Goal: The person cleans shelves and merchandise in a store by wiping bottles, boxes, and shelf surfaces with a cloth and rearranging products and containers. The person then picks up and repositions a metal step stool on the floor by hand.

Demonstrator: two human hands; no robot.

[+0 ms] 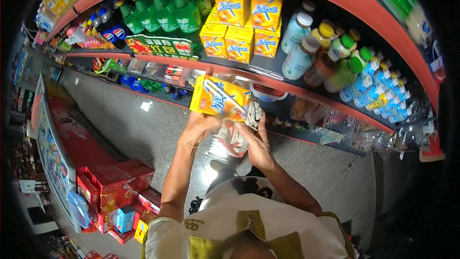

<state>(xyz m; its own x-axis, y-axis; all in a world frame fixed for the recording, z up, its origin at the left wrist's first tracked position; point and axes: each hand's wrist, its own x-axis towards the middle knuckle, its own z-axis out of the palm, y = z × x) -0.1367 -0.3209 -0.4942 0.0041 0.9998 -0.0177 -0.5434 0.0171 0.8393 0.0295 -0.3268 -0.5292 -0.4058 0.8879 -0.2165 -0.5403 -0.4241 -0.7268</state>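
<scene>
Holding the yellow carton [215, 103] on the near side of the red shelf edge [306, 91]: my left hand [196, 127] is closed about its lower left, fingers partly hidden; my right hand [258, 146] grips a pale, bunched cloth [255, 115] at its right end. Judgement: light, even pressure suits thin walls; cloth best kept clear of the straw [224, 95].

Wide-angle distortion bends the upper shelf [292, 86] into an arc, and the picture's corners fall to black. White glare burns on the grey floor [124, 124], whose middle looks bright; clear bags [354, 123] glint. The box [213, 104] is well lit and fairly crisp, the lower shelf [306, 139] dim, the far left soft.
</scene>
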